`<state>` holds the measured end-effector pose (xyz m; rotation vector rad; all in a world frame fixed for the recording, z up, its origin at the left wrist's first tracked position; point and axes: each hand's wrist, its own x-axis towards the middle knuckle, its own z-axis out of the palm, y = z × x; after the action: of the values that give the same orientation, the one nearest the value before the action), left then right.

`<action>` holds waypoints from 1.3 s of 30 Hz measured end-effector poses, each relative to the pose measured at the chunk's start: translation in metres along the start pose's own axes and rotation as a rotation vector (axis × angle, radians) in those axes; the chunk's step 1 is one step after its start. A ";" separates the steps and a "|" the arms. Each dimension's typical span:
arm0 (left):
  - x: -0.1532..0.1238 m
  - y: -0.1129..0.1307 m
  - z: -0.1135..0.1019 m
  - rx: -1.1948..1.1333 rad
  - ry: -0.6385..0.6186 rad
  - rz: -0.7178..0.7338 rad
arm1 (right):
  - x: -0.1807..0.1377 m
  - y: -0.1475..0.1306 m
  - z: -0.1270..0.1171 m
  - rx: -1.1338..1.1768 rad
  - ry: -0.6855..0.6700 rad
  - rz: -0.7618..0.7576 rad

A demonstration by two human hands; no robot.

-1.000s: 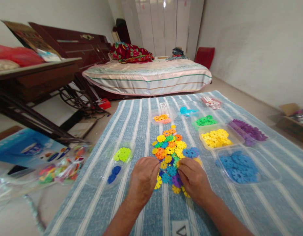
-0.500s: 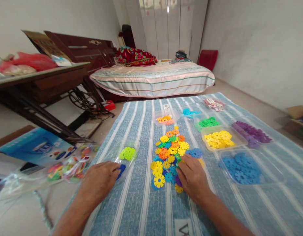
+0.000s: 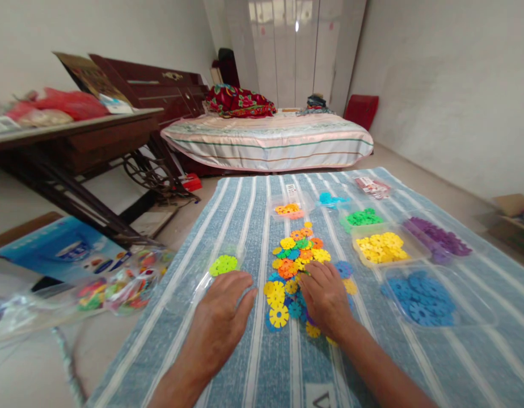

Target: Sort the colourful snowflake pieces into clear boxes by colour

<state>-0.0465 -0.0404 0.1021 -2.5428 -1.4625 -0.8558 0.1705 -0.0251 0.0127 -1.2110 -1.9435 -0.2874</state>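
Note:
A heap of small flower-shaped plastic discs (image 3: pixel 296 258) in yellow, orange, green and blue lies on a blue-and-white striped mat (image 3: pixel 245 209). My right hand (image 3: pixel 325 297) rests palm down on the near part of the heap, its fingers curled over the discs. My left hand (image 3: pixel 222 314) hovers just left of the heap with fingers stretched out, over the edge of a clear tray (image 3: pixel 202 283) that holds lime-green discs (image 3: pixel 223 264). Nothing shows in the left hand.
Clear trays of sorted discs stand to the right: blue (image 3: pixel 419 297), yellow (image 3: pixel 381 248), purple (image 3: pixel 438 238), green (image 3: pixel 364 217), cyan (image 3: pixel 332 199), and orange (image 3: pixel 288 209) farther back. A bag of mixed discs (image 3: pixel 113 286) lies left, off the mat. A dark treadle table (image 3: pixel 75 141) and a bed (image 3: pixel 266 139) stand beyond.
My left hand went from the heap out to the left tray, where dark blue discs lay, and has come back toward the heap, now covering that spot. My right hand stayed on the heap.

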 end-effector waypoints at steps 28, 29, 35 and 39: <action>0.007 0.020 0.083 -0.087 -0.072 0.024 | -0.001 0.005 0.004 0.035 -0.091 0.001; 0.008 0.022 0.083 -0.094 -0.078 0.025 | 0.001 0.007 0.001 0.051 -0.049 -0.007; 0.022 0.034 0.086 -0.095 -0.221 0.017 | 0.019 0.051 -0.040 -0.188 0.242 0.133; 0.030 0.042 0.093 -0.040 -0.345 0.013 | 0.023 0.080 -0.063 -0.478 0.317 0.351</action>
<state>0.0385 -0.0081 0.0480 -2.8350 -1.5222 -0.4634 0.2646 -0.0046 0.0532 -1.6703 -1.3972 -0.7381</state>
